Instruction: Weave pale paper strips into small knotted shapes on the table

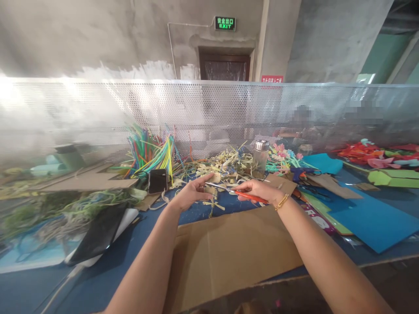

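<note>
My right hand [257, 191] is closed around the orange handle of a tool [251, 197] with a long, thin metal shaft; whether it is a pair of scissors cannot be told. The shaft points left, its tip between the fingers and thumb of my left hand [194, 192]. At the fingertips of that left hand is a small pale husk-like piece [215, 178], which it seems to pinch. Just below both hands, pale strips [216, 204] lie on the blue table cover. Beneath my forearms is a brown cardboard sheet [235, 248].
Behind my hands lie a heap of pale strips [225, 163] and a clear bottle [260, 159]. Colourful stems [150, 150] and a black phone [157, 181] are at left. Blue sheets [369, 213] lie at right. A perforated metal screen [183, 104] runs along the back.
</note>
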Action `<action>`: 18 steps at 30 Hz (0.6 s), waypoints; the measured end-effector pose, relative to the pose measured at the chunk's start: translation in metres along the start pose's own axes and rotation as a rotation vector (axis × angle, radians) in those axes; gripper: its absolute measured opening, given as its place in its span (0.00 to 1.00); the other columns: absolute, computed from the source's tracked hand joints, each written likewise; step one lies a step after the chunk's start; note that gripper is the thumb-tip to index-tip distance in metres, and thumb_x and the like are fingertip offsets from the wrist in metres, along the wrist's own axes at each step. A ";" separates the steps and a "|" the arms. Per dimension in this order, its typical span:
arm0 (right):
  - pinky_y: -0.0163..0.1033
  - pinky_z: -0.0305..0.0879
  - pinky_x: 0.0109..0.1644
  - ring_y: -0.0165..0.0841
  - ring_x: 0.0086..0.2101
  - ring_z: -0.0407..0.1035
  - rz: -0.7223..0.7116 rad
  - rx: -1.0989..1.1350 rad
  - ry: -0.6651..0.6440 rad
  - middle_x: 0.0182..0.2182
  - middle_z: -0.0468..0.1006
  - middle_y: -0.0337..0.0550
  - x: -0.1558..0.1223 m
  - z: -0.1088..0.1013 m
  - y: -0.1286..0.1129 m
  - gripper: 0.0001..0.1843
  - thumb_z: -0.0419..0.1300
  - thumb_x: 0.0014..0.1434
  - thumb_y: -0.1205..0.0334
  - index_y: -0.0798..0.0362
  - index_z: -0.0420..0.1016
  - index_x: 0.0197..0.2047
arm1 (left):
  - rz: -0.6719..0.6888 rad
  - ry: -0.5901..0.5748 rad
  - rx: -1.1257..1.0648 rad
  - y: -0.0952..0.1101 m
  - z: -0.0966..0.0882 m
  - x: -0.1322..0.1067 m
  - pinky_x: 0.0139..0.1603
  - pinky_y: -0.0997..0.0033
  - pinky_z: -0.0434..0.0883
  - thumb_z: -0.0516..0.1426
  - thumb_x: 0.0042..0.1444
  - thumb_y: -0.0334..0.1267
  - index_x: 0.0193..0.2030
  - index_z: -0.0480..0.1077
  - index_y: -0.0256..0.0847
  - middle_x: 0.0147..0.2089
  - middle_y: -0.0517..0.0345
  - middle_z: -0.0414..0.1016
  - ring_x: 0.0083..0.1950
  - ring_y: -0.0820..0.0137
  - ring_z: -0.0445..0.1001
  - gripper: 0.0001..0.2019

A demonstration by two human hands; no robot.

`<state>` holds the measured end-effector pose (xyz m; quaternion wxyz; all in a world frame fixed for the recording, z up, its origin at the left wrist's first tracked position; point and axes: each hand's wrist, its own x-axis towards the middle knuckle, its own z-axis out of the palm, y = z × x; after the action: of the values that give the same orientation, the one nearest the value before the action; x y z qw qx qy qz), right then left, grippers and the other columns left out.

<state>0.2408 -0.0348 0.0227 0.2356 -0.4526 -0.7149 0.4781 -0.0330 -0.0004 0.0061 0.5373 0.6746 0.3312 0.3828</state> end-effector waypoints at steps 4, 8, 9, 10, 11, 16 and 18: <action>0.30 0.64 0.29 0.29 0.31 0.72 -0.048 -0.121 0.142 0.40 0.80 0.45 0.005 -0.008 0.011 0.27 0.66 0.48 0.50 0.51 0.76 0.51 | 0.009 0.267 0.073 -0.017 -0.013 0.009 0.43 0.66 0.72 0.68 0.37 0.35 0.61 0.64 0.46 0.59 0.48 0.69 0.42 0.67 0.75 0.40; 0.35 0.66 0.38 0.40 0.41 0.73 0.024 -0.480 0.428 0.42 0.80 0.48 0.012 -0.018 0.027 0.23 0.63 0.51 0.49 0.51 0.77 0.49 | -0.027 0.535 0.211 -0.033 -0.028 0.017 0.45 0.65 0.71 0.69 0.36 0.41 0.60 0.65 0.45 0.55 0.47 0.73 0.56 0.55 0.70 0.40; 0.36 0.65 0.40 0.41 0.42 0.72 0.052 -0.575 0.470 0.43 0.79 0.49 0.014 -0.019 0.030 0.22 0.62 0.53 0.49 0.51 0.77 0.48 | -0.016 0.551 0.203 -0.035 -0.030 0.018 0.47 0.64 0.71 0.68 0.38 0.44 0.60 0.66 0.44 0.55 0.47 0.73 0.57 0.55 0.69 0.38; 0.37 0.65 0.41 0.42 0.44 0.72 0.084 -0.655 0.492 0.44 0.79 0.50 0.015 -0.019 0.032 0.21 0.61 0.54 0.50 0.51 0.77 0.48 | 0.003 0.553 0.188 -0.035 -0.030 0.019 0.49 0.63 0.70 0.67 0.40 0.46 0.58 0.67 0.43 0.55 0.48 0.73 0.58 0.56 0.69 0.36; 0.37 0.64 0.42 0.43 0.44 0.71 0.120 -0.719 0.502 0.45 0.78 0.51 0.015 -0.019 0.034 0.21 0.60 0.54 0.50 0.51 0.76 0.49 | 0.028 0.543 0.165 -0.035 -0.030 0.020 0.52 0.62 0.69 0.66 0.42 0.48 0.57 0.68 0.42 0.54 0.48 0.74 0.57 0.57 0.69 0.33; 0.39 0.63 0.43 0.42 0.46 0.71 0.241 -0.899 0.470 0.48 0.76 0.50 0.014 -0.015 0.037 0.21 0.61 0.53 0.55 0.49 0.74 0.51 | 0.156 0.452 0.019 -0.023 -0.018 0.018 0.56 0.59 0.66 0.67 0.42 0.47 0.55 0.70 0.38 0.50 0.46 0.76 0.53 0.59 0.73 0.32; 0.40 0.63 0.45 0.42 0.46 0.71 0.255 -0.952 0.448 0.45 0.78 0.48 0.012 -0.014 0.036 0.16 0.62 0.53 0.59 0.47 0.77 0.46 | 0.166 0.430 -0.043 -0.017 -0.010 0.016 0.56 0.59 0.66 0.66 0.44 0.48 0.53 0.71 0.37 0.49 0.46 0.77 0.52 0.60 0.74 0.30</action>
<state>0.2612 -0.0124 -0.0045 0.0910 -0.6835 -0.7240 0.0179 -0.0343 0.0216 -0.0072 0.4354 0.5906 0.3733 0.5676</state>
